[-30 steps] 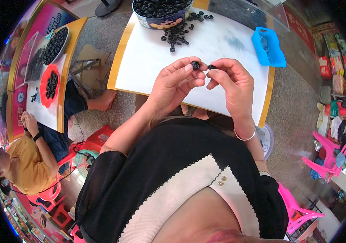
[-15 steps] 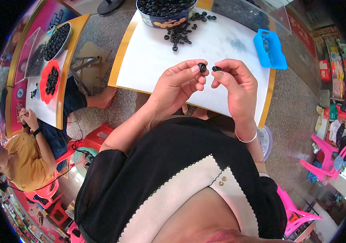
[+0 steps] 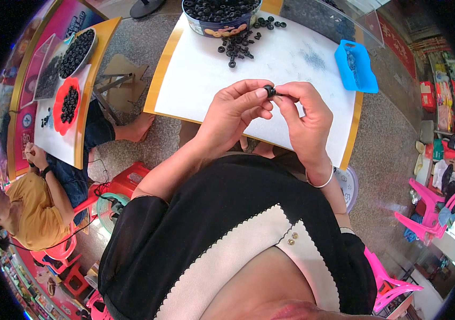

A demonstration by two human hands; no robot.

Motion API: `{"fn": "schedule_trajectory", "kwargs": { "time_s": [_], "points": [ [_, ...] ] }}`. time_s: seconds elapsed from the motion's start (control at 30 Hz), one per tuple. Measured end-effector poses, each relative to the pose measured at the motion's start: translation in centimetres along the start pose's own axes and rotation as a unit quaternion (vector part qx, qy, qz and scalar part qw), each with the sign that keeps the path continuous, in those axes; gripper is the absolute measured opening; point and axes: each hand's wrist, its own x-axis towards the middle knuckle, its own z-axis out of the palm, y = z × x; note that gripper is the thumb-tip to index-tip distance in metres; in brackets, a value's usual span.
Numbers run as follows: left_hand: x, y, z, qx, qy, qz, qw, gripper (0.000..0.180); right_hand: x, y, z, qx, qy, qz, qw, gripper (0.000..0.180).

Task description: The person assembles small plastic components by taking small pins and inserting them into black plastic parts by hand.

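Observation:
Thumb and fingers of my left hand (image 3: pixel 232 111) pinch a small round black part (image 3: pixel 268 90) with a hole in it, held above the near side of the white tabletop (image 3: pixel 190 74). My right hand (image 3: pixel 307 113) closes thumb and forefinger right against that part. Its fingertips hide most of the smaller black piece they hold, and I cannot tell how far the two pieces sit together. Loose black parts (image 3: pixel 236 47) lie scattered beyond my hands, in front of a round tub (image 3: pixel 218 30) heaped with more of them.
A blue tray (image 3: pixel 365 84) with small bits in it stands at the table's right edge. A clear bin (image 3: pixel 318 21) is at the back. On the left, a person in a yellow top (image 3: pixel 41 216) sits by another table with a red bowl (image 3: pixel 58 120) of black parts.
My right hand has moved left, bringing its small black piece up against the round part in my left hand. The two were apart before. My left hand has barely shifted.

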Motion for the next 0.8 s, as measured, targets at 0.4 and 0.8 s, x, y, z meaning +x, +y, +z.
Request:
{"fn": "schedule_trajectory", "kwargs": {
  "time_s": [0.4,0.8],
  "points": [
    [0.4,-0.5,-1.1,0.155,0.011,0.086,0.984,0.026,-0.1,0.2,0.0,-0.018,-0.043,-0.013,0.999,0.017],
    [0.9,2.0,-1.9,0.223,-0.156,0.073,0.96,0.067,1.0,0.6,-2.2,0.078,-0.251,0.016,0.965,0.026]
  ]
}}
